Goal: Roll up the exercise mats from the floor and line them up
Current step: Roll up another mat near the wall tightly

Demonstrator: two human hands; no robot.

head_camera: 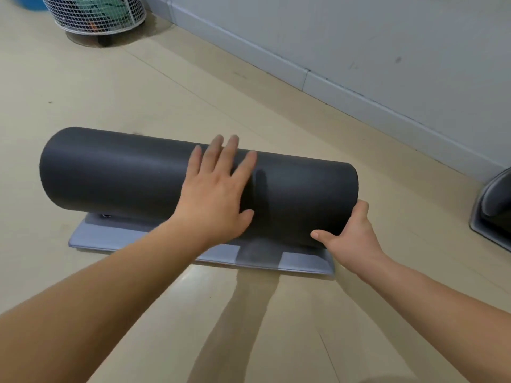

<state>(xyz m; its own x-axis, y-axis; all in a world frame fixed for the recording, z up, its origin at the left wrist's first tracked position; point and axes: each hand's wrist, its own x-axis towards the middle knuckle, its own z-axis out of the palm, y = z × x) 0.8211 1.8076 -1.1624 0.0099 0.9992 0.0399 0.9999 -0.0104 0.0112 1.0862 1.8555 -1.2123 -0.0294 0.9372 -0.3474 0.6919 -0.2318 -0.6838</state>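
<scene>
The fingers [231, 150] of the left hand [218, 194] lie straight and a little spread, flat across the top of the rolled exercise mat [116, 172], the palm pressing down near its middle. The right hand [351, 239] holds the roll at its right end: the thumb [322, 235] lies along the near side low down, and the other fingers curl round the end, mostly hidden behind it. The mat is a thick dark grey cylinder lying crosswise in front of the person, almost fully rolled. A short flat strip [116, 239] of its paler grey side is still unrolled on the beige floor [110, 87], on the near side under the roll. Both forearms are bare and reach in from the bottom edge. At the right edge, well apart from the hands, sits a second roll [495, 203], dark with a pale grey rim and cut off by the frame. Beyond runs a grey wall [359, 31] with a skirting board [276, 59], and at the far left stands a white mesh basket [94, 15].
</scene>
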